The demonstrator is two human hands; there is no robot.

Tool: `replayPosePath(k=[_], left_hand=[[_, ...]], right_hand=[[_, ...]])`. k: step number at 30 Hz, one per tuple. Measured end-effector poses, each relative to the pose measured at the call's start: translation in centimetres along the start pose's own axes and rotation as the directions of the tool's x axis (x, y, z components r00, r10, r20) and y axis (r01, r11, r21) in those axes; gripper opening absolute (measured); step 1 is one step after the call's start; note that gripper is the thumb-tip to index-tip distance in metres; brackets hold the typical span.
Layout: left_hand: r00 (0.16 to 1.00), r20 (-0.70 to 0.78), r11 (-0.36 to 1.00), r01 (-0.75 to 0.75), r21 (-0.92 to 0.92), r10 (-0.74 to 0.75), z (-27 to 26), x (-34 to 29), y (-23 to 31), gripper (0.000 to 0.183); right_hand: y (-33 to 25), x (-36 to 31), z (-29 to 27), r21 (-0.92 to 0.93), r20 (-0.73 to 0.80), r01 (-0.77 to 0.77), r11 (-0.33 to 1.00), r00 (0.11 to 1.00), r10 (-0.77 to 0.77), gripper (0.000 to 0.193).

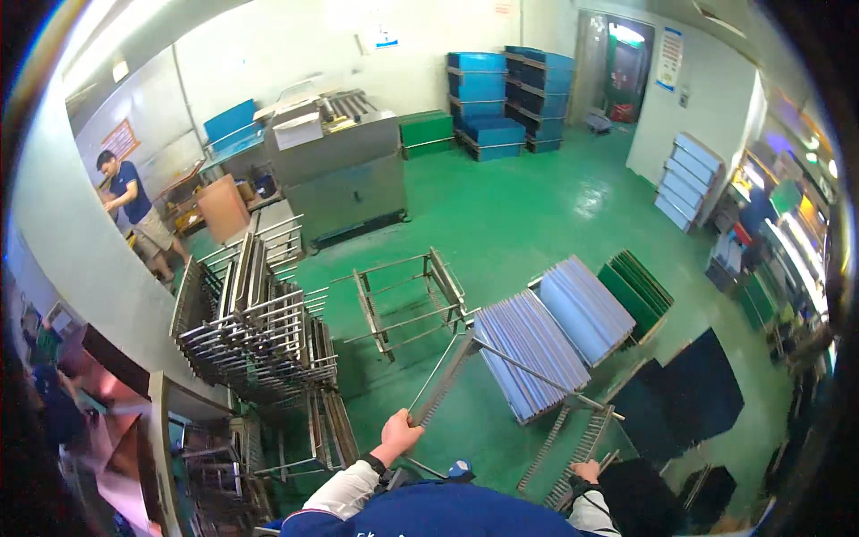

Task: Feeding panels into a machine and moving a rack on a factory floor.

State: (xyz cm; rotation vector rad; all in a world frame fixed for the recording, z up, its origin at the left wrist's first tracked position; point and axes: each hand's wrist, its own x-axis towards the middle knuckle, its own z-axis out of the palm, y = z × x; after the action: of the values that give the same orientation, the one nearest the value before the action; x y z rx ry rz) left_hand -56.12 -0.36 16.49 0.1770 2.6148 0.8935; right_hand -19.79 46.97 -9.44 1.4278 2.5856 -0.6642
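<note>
Left hand (398, 436), right hand (588, 471) grip grey slotted rack (528, 376)

You see the room through one wide fisheye camera on your head, tilted steeply down and forward. Your own sleeves enter from the lower edge of the frame, very near the lens, with the green floor (537, 215) spreading through the centre. The far wall and doorway curve along the top of the frame. Straight edges bend toward the rim, and the corners go dark.
</note>
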Motion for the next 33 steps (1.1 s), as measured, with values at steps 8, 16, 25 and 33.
replayPosePath(k=[8, 16, 25, 33], left_hand=[[0.992, -0.08, 0.995, 0.096, -0.025, -0.098, -0.2, 4.6, -1.7, 0.036], [0.994, 0.065, 0.996, 0.089, -0.026, -0.087, 0.3, 14.0, 0.8, 0.031], [0.991, 0.12, 0.998, -0.064, 0.004, 0.063, -1.5, 29.3, 2.0, 0.037], [0.999, 0.035, 0.996, 0.001, -0.089, 0.002, -7.0, 39.8, 1.4, 0.035]], right_hand=[[-7.9, 8.2, 1.4, -0.418, 0.284, 0.383, 0.824, 0.916, -0.282, 0.011], [-9.2, 13.8, 0.9, -0.373, 0.283, 0.261, 0.89, 0.946, -0.158, 0.033], [-21.0, 16.7, -2.3, -0.131, 0.359, -0.017, 0.991, 0.931, 0.063, 0.044], [-29.7, 32.3, 0.4, -0.533, 0.102, 0.126, 0.837, 0.991, -0.084, 0.036]])
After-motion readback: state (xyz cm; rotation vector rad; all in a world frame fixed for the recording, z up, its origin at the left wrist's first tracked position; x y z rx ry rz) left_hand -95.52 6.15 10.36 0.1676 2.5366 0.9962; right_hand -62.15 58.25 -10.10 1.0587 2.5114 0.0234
